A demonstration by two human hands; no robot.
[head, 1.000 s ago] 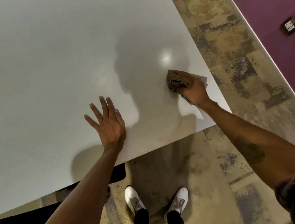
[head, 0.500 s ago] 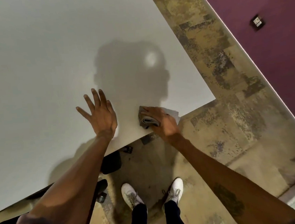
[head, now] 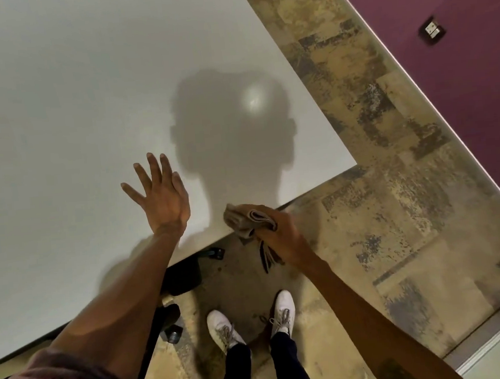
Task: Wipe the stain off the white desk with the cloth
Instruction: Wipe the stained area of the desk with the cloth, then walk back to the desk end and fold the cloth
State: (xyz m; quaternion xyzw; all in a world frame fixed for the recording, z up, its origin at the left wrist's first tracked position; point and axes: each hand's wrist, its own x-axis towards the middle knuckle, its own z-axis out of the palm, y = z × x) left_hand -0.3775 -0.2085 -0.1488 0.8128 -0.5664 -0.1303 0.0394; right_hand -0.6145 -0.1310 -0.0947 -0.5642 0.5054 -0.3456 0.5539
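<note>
The white desk (head: 72,119) fills the upper left of the head view. My left hand (head: 161,197) lies flat on it near the front edge, fingers spread, holding nothing. My right hand (head: 279,238) grips a bunched grey-brown cloth (head: 246,221) right at the desk's front edge, with part of the cloth hanging below the edge. I see no stain on the desk surface; my head's shadow (head: 232,137) darkens the area above the cloth.
The desk's near right corner (head: 356,166) ends over patterned brown carpet (head: 379,209). A black chair base (head: 180,272) with casters sits under the desk edge. My white shoes (head: 253,320) stand below. A purple wall with a socket (head: 432,35) runs along the right.
My right hand has dragged the cloth from the desk's right side toward me and leftward, down to the front edge. My left hand has stayed planted on the desk.
</note>
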